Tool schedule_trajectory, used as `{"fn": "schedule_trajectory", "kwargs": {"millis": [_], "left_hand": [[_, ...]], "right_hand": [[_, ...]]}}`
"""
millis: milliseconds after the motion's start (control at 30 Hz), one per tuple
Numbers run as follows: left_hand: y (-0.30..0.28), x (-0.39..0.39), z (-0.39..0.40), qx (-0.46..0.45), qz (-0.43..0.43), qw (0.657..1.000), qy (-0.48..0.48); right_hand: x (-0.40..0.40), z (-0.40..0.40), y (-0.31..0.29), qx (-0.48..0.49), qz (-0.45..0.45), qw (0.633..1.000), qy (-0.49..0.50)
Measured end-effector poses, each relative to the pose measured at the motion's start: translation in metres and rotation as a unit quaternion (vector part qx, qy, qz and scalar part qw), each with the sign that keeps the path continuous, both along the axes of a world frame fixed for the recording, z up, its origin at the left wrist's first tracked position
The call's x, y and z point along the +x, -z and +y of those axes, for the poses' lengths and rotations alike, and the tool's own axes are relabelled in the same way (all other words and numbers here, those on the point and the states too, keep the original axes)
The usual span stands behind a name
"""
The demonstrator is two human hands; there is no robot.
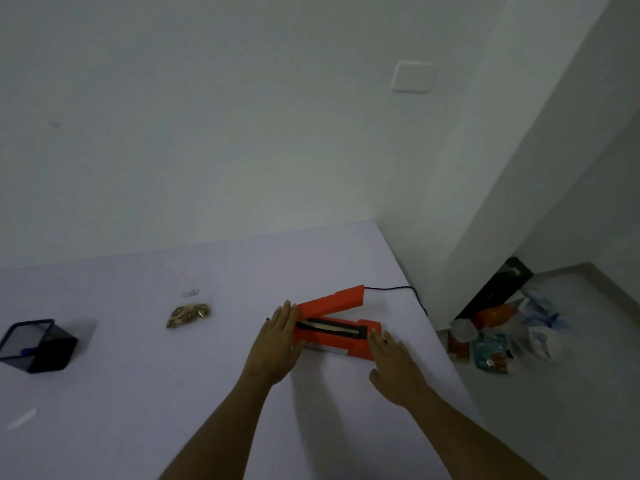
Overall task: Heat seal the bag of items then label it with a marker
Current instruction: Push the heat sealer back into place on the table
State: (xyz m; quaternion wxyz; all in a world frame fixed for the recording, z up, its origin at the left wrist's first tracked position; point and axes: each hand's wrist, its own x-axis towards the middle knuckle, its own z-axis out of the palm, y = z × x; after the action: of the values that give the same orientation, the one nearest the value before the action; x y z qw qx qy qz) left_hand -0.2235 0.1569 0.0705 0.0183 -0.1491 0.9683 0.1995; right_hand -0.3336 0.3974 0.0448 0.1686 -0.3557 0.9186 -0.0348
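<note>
An orange heat sealer [332, 323] lies on the white table [138, 393] with its lid raised, showing the dark sealing strip. My left hand [277, 344] rests flat against the sealer's left end, fingers extended. My right hand [394, 365] lies flat at the sealer's right front corner, fingers apart, holding nothing. A small clear bag of brownish items [188, 315] sits on the table to the left, apart from both hands. A black mesh pen holder [38, 346] at the far left has a blue marker inside.
The sealer's black cord [408, 294] runs off the table's right edge. Beyond that edge, on the floor, lie plastic bags and packets [495, 337] and a black box. A small metal clip [190, 292] lies behind the bag. A white wall stands behind the table.
</note>
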Motion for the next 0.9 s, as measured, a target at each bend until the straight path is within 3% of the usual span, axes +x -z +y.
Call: {"fn": "schedule_trajectory", "kwargs": {"millis": [200,567,900], "left_hand": [[0.024,-0.009,0.013,0.005,-0.002,1.0,-0.028],[0.023,-0.033,-0.019,0.021,-0.005,0.992,-0.125],[0.029,-0.061,-0.06,0.001,-0.017,0.988,-0.154]], "right_hand": [[-0.033,0.005,0.018,-0.052,-0.019,0.998,-0.042],[-0.098,-0.066,0.02,-0.044,-0.043,0.99,-0.125],[-0.13,-0.12,0.019,-0.047,-0.05,0.986,-0.149]]}}
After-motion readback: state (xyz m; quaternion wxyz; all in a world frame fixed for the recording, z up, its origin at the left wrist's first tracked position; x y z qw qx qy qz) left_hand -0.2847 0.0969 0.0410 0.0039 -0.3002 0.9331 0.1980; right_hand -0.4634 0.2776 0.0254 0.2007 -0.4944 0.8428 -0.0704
